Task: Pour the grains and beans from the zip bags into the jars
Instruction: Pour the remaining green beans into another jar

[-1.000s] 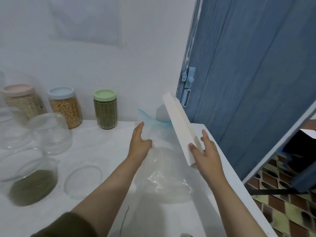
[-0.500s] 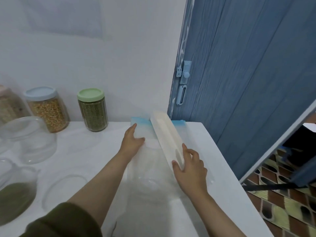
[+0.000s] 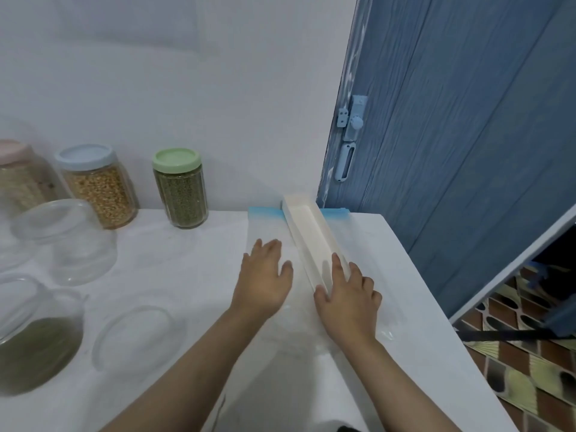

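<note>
I log the scene using the green-lidded jar (image 3: pixel 180 188) as my reference; it stands upright on the white tabletop (image 3: pixel 193 263) against the wall, full of green beans.

Far left of it, at the frame edge: a pink-lidded jar (image 3: pixel 18 179) of pale grains, partly hidden behind clear glass. Just left of the green-lidded jar: a blue-lidded jar (image 3: pixel 96 185) of yellow grains, lid on. In front of these, left and nearer me: an empty clear glass jar (image 3: pixel 67 241), open, tilted in the wide-angle view. Below that, at the lower left corner: a wide glass jar (image 3: pixel 34 338) with a layer of green beans in its bottom. Just right of that, a clear round lid (image 3: pixel 137 336) lies flat on the tabletop.

Right of the green-lidded jar: an empty zip bag (image 3: pixel 271 232) with a blue top strip lies flat. My left hand (image 3: pixel 265 275) presses on it, palm down, fingers straight and spread, gripping nothing. A long white tray-like box (image 3: pixel 311 241) lies across the zip bag, running from the blue strip toward me. My right hand (image 3: pixel 349 300) rests on its near end, fingers extended along it, thumb at its left side; no clear grip.

Far right: a blue door (image 3: pixel 452 135) with a latch.
</note>
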### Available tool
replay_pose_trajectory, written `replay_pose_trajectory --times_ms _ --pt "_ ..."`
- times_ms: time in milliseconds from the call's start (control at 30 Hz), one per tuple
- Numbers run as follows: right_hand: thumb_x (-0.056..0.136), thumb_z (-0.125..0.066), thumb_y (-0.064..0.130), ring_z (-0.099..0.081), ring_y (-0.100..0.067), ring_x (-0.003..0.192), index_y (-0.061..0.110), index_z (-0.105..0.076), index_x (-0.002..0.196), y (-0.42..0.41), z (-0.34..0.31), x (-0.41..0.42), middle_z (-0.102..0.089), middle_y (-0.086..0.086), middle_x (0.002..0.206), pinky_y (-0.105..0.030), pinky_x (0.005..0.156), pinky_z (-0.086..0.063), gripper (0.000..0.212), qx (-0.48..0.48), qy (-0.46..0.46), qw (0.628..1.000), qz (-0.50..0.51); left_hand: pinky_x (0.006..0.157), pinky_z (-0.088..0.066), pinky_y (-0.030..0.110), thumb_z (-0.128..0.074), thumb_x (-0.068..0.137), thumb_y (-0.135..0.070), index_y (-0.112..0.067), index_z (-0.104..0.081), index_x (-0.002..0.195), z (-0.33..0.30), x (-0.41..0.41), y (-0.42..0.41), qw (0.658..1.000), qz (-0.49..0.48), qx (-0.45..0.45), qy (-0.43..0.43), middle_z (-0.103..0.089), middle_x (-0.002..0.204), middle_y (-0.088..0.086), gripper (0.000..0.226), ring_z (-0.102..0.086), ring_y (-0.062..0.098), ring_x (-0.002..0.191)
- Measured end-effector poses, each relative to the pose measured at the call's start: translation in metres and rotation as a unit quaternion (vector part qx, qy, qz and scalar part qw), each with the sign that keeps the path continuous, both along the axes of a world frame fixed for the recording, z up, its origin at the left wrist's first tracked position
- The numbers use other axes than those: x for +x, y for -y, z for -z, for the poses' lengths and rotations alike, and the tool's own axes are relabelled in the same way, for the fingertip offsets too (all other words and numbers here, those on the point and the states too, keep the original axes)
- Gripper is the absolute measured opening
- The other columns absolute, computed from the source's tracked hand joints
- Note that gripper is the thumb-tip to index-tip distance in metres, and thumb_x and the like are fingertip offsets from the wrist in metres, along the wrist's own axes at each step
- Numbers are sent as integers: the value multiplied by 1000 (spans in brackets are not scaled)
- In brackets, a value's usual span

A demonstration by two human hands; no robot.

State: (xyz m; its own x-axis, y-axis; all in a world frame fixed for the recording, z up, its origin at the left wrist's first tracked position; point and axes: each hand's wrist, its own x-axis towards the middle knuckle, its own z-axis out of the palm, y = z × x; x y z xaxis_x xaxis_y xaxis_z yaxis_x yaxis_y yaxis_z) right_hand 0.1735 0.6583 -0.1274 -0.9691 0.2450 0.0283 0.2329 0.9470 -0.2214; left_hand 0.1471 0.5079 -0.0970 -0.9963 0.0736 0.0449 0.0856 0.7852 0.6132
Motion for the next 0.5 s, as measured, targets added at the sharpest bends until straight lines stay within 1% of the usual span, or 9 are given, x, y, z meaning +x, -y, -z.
replay_pose_trajectory --times_ms 33,100,200,267,367,500 --pt "101 -33 50 -27 -29 139 31 -4 158 0 0 0 -15 -7 163 -41 109 -25 67 2 0 1000 0 122 0 37 -31 107 -31 -11 -25 155 2 8 -4 999 15 -43 10 -21 164 1 52 -4 19 153" --pt "101 -34 50 -26 -29 139 31 -4 158 0 0 0 -15 -7 163 -41 110 -25 68 0 3 1000 2 122 2 39 -24 107 -35 -9 -17 157 12 19 -8 991 34 -126 40 -15 165 3 56 0 21 153" --pt "100 -36 51 -25 -29 141 30 -4 158 0 -2 0 -15 -7 163 -42 112 -25 68 -8 6 1000 4 123 4 41 -17 108 -35 -7 -8 157 32 25 -3 978 45 -194 69 -2 167 6 58 6 23 153" --pt "100 -37 51 -25 -29 141 29 -5 158 -1 -2 0 -16 -7 163 -43 112 -24 69 -15 6 1000 5 122 6 41 -16 108 -35 -7 -6 158 44 28 1 974 49 -210 64 2 167 6 58 9 22 153" --pt "100 -38 51 -25 -30 141 29 -7 158 -2 -4 -4 -17 -6 163 -44 113 -24 69 -25 6 1000 5 122 8 42 -15 107 -38 -10 -1 158 56 26 6 975 53 -206 68 9 166 4 59 12 20 152" --pt "99 -40 52 -24 -31 142 29 -8 158 -3 -6 -12 -18 -7 163 -46 113 -24 71 -47 11 999 8 121 9 43 -17 107 -40 -11 -2 158 57 15 11 974 61 -205 67 10 166 1 60 12 19 152"
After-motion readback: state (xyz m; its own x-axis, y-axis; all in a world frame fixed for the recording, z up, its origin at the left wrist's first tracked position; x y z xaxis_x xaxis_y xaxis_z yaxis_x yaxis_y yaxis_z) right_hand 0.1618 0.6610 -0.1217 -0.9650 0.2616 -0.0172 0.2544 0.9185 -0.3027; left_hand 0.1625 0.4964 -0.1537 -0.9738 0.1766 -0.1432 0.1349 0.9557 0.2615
